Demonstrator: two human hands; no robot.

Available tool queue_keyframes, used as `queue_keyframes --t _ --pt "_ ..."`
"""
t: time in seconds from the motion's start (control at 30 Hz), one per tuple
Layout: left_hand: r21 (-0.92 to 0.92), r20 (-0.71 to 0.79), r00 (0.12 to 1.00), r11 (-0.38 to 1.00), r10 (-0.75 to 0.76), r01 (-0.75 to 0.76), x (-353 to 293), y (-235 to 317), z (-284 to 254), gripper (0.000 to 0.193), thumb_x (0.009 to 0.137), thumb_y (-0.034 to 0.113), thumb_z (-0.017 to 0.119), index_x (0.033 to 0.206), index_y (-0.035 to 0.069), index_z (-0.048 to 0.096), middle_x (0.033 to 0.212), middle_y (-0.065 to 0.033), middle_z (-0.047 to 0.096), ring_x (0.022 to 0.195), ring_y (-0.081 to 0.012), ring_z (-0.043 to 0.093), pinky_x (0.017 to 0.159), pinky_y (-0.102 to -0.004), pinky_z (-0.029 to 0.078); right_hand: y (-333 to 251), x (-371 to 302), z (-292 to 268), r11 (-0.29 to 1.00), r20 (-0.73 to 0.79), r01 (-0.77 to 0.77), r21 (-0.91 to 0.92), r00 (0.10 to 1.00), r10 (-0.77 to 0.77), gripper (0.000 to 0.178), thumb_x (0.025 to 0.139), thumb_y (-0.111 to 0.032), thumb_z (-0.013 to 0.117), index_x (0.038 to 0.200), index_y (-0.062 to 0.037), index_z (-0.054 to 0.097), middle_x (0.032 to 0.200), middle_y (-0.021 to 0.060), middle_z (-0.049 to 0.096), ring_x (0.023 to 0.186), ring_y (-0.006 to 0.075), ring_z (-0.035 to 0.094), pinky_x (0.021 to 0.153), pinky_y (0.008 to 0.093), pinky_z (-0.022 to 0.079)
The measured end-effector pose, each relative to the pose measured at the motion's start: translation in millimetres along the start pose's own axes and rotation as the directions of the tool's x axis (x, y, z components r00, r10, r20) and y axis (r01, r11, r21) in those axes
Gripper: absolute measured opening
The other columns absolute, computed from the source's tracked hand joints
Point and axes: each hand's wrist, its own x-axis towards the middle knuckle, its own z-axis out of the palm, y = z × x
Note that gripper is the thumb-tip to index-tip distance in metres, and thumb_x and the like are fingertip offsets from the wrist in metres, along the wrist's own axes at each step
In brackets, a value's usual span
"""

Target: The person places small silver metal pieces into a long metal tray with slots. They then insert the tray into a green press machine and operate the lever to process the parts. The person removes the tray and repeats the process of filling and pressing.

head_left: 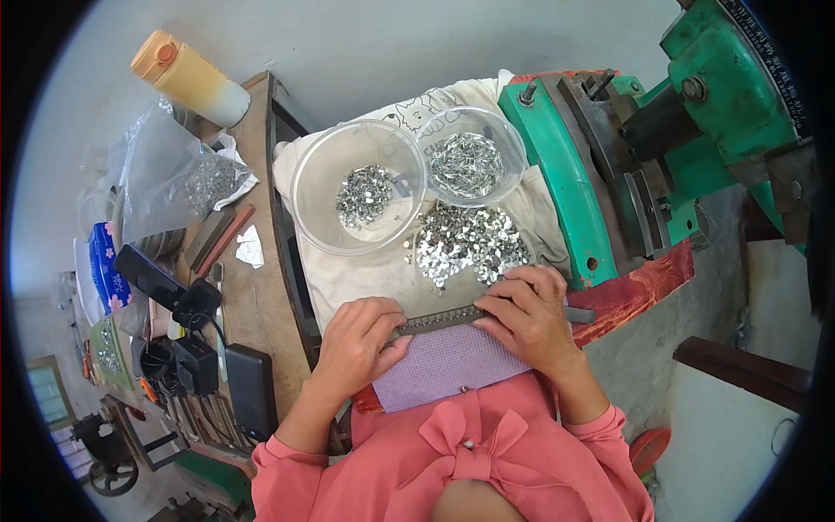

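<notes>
My left hand (358, 342) and my right hand (528, 317) grip a dark metal bar (441, 320) with a row of small slots or teeth, one hand at each end. The bar lies level across the far edge of a purple woven mat (448, 365). Just beyond it is a loose heap of small shiny metal pieces (470, 244) on a pale cloth (348, 287). Behind the heap stand a larger clear round tub (306, 213) with some metal bits and a smaller clear tub (513, 143) holding thin metal pins. Whether the bar's slots are filled is too small to tell.
A green press machine (557, 174) stands at the right. On the left, a wooden table (261, 174) carries a yellow bottle (196, 78), a plastic bag (156, 183), a black power bank (250, 391) and a phone (150, 274). A flat metal strip (580, 315) lies beyond my right hand.
</notes>
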Motion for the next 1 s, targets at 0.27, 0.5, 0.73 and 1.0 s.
queue_keyframes --t 0.27,0.5,0.73,1.0 --pt "-0.016 -0.008 1.0 0.999 -0.029 0.029 -3.3 4.1 -3.4 0.028 0.072 0.007 0.083 0.097 0.005 0.071 0.102 -0.0094 0.071 0.1 -0.029 0.069 0.084 -0.038 0.055 0.1 -4.8 -0.8 0.999 -0.003 -0.037 0.029 0.999 0.037 0.03 0.07 -0.028 0.087 0.096 -0.0164 0.076 0.106 -0.0035 0.065 0.114 0.0251 0.053 0.099 0.0452 0.037" --pt "0.114 -0.047 0.997 0.992 0.066 -0.061 -0.2 5.6 -0.1 0.022 0.072 0.003 0.081 0.092 0.007 0.072 0.093 -0.0055 0.073 0.091 -0.0235 0.073 0.077 -0.0347 0.058 1.2 -5.5 0.7 0.998 0.001 -0.049 0.036 0.999 0.049 0.031 0.068 -0.028 0.087 0.096 -0.018 0.077 0.106 -0.0038 0.065 0.115 0.0252 0.053 0.099 0.0445 0.037" --pt "0.144 -0.037 0.998 0.988 0.057 -0.051 2.7 8.2 -1.6 0.022 0.072 0.005 0.082 0.091 0.007 0.071 0.092 -0.006 0.073 0.086 -0.0237 0.072 0.075 -0.0345 0.057 0.9 -5.1 0.1 0.998 0.002 -0.053 0.032 0.999 0.053 0.032 0.067 -0.027 0.088 0.096 -0.0177 0.077 0.106 -0.0037 0.065 0.115 0.0255 0.053 0.099 0.0436 0.036" --pt "-0.034 -0.037 0.996 0.996 -0.085 0.084 -4.5 3.8 -0.9 0.035 0.07 0.009 0.085 0.102 0.005 0.072 0.106 -0.009 0.07 0.096 -0.0287 0.066 0.08 -0.0368 0.054 0.4 -5.6 0.5 0.998 -0.021 -0.049 0.032 0.999 0.05 0.03 0.068 -0.027 0.087 0.094 -0.0172 0.077 0.106 -0.0036 0.064 0.114 0.025 0.053 0.098 0.0437 0.038"
